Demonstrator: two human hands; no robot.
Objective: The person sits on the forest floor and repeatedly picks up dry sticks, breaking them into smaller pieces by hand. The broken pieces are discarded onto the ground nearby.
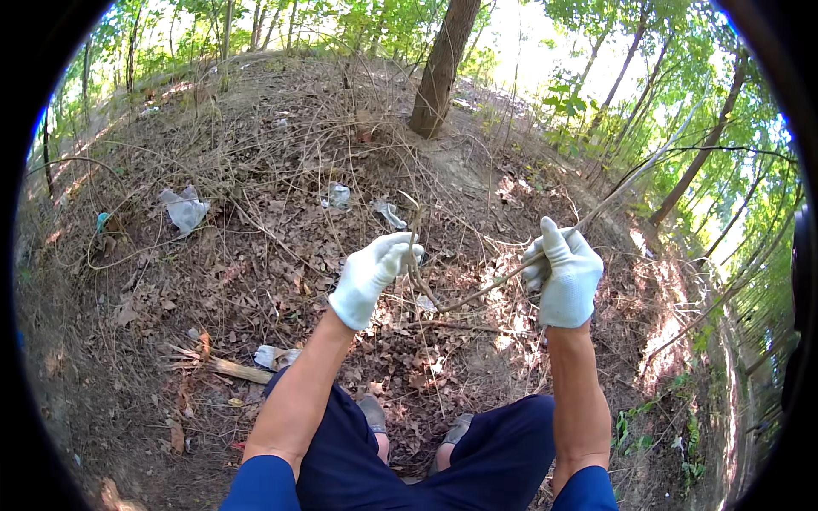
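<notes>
Both my hands wear white knit gloves. My left hand (pixel 377 274) is closed around one end of a thin, bent dry branch (pixel 482 290), in front of me above the leaf litter. The branch dips between my hands in a V-like bend. My right hand (pixel 564 274) grips its straighter part, thumb up, and the stem runs on past the glove towards the upper right. A short, curved, forked tip sticks up beyond my left hand. My fingers hide where the branch passes through each glove.
A tree trunk (pixel 444 70) rises ahead on the slope. Plastic litter lies about, including a pale bag (pixel 185 209) at left and a clear piece (pixel 337 195) ahead. A split piece of wood (pixel 239 370) lies by my left leg. Thin dry stems cross the ground.
</notes>
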